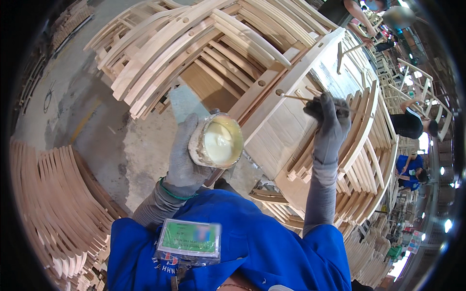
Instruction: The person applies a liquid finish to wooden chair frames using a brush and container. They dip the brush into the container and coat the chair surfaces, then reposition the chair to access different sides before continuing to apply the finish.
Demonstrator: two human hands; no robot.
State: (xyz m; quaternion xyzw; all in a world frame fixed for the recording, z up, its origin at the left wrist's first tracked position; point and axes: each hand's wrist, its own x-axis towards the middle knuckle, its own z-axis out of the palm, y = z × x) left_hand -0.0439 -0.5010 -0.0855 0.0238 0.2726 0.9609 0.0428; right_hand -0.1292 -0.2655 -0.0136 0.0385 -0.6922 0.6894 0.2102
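My left hand (187,157), in a grey glove, is wrapped around a round cup (194,145) with a crusted outside. Creamy white liquid (218,143), like glue, lies in it. My right hand (327,119), also gloved in grey, pinches a thin wooden stick (296,98). The stick's left tip reaches a round hole (279,92) in a pale wooden rail (298,82); whether it enters the hole I cannot tell. A second holed wooden piece (262,83) lies just left of that rail.
Curved wooden frames (160,58) are stacked beyond the cup, and more curved parts (364,131) stand right of my right hand. At lower left is a pile of curved slats (63,203). Co-workers (412,169) are at the right; another person's arm (359,19) reaches in at top right.
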